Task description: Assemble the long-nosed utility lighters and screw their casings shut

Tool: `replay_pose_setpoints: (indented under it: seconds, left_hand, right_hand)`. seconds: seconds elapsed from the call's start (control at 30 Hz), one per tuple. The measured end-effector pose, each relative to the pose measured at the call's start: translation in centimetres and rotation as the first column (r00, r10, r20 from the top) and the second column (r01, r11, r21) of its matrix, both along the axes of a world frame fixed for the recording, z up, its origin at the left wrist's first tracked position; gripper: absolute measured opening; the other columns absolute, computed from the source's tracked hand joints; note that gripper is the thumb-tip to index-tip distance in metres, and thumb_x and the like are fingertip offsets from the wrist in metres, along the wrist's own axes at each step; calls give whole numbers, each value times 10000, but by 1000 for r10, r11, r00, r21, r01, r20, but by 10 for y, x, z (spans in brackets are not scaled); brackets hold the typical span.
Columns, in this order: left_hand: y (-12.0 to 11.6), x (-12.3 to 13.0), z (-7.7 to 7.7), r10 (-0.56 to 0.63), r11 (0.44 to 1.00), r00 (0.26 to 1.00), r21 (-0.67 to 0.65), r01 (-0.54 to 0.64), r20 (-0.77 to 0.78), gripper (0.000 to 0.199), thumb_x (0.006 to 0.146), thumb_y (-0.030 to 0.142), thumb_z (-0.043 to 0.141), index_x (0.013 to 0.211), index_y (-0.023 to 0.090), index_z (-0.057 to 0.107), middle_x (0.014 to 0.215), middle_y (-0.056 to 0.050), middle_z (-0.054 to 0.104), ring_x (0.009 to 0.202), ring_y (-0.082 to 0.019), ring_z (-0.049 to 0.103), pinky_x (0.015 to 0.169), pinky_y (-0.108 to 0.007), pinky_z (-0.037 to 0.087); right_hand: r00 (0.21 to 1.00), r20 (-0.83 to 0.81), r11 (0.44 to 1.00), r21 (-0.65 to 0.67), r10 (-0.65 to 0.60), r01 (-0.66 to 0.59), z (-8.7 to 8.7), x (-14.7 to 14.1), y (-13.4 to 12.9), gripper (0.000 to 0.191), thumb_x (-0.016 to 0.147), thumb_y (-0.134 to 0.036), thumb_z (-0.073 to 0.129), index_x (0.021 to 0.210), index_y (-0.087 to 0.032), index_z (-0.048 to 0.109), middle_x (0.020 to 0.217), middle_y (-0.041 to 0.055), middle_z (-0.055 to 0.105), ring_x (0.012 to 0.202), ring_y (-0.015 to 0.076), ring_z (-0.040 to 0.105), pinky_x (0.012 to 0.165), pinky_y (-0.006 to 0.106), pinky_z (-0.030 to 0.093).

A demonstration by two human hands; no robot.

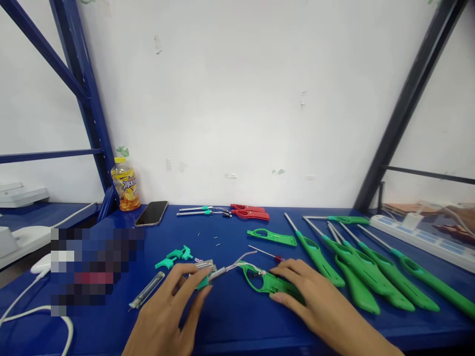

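Note:
My left hand (168, 301) pinches a metal lighter tube (218, 273) with a teal collar between thumb and fingers. Thin wires (237, 265) run from it to a green lighter casing half (269, 283), which lies under the fingers and thumb of my right hand (302, 284). The right hand grips the casing's handle end against the table. Just beyond that hand lies a small screwdriver (267, 253) with a red handle. Teal plastic pieces (173, 256) and a clear, narrow fuel tank (147, 289) rest near my left hand, which partly covers other clear parts.
Several green lighters (356, 264) lie to the right, before a power strip (426, 242). Another green casing half (272, 237), red casing pieces (250, 213) and metal tubes (195, 211) sit farther back. A phone (151, 213) and a bottle (125, 185) stand back left; cables (67, 324) cross the left edge.

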State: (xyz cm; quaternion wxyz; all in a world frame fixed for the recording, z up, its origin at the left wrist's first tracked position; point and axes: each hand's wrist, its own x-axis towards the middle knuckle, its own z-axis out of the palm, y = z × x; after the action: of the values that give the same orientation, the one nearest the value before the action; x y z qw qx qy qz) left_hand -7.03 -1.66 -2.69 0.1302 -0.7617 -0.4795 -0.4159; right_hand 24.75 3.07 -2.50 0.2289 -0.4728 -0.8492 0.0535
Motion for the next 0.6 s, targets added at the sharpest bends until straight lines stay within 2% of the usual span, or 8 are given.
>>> replay_pose_setpoints:
  seconds: [0.07, 0.13, 0.3, 0.4, 0.5, 0.6]
  left_hand:
    - [1, 0, -1, -21, 1000, 1000, -11, 21, 10, 263, 1114, 320, 509, 1338, 285, 642, 1213, -38, 716, 1033, -174, 771, 883, -228, 621]
    - [1, 0, -1, -46, 999, 999, -27, 46, 14, 278, 1111, 322, 517, 1363, 291, 630, 1208, -33, 720, 1036, -172, 772, 890, -222, 620]
    - [-4, 1, 2, -94, 992, 995, -77, 96, 31, 303, 1108, 327, 506, 1372, 303, 654, 1219, -31, 745, 1049, -184, 781, 896, -216, 627]
    - [-5, 3, 4, -143, 983, 989, -109, 146, 42, 284, 1105, 303, 506, 1315, 305, 698, 1158, -20, 758, 999, -169, 786, 878, -205, 630]
    - [-2, 4, 3, -174, 974, 983, -138, 181, 62, 292, 1104, 266, 498, 1310, 297, 703, 1133, -23, 757, 992, -165, 781, 863, -200, 628]
    - [2, 4, -1, -183, 967, 980, -167, 194, 78, 302, 1105, 246, 483, 1304, 298, 704, 1163, -34, 746, 998, -168, 776, 859, -205, 624]
  right_hand:
    - [999, -26, 997, -53, 48, -49, -4, 2, -3, 312, 1059, -407, 641, 1346, -321, 727, 1348, 69, 725, 1302, 288, 668, 1125, 443, 545]
    - [996, -46, 995, -72, 72, -75, -4, 5, -7, 347, 1064, -437, 627, 1396, -363, 695, 1387, 46, 711, 1342, 282, 642, 1170, 456, 511]
    - [992, -126, 998, -58, -19, 12, -1, 5, -14, 509, 998, -553, 683, 1488, -436, 611, 1466, 16, 689, 1400, 336, 603, 1162, 519, 516]
    - [968, -251, 998, -64, -17, 1, 1, -5, -15, 370, 980, -522, 718, 1333, -412, 728, 1301, 15, 774, 1286, 320, 680, 1106, 464, 554]
    - [935, -354, 998, -52, 22, -44, 4, -13, -13, 183, 1009, -464, 691, 1127, -383, 805, 1094, 6, 812, 1094, 286, 743, 972, 396, 593]
    - [923, -382, 996, -60, 41, -69, 5, -15, -10, 156, 1024, -439, 675, 1065, -373, 810, 1037, 0, 803, 1021, 272, 731, 917, 385, 571]
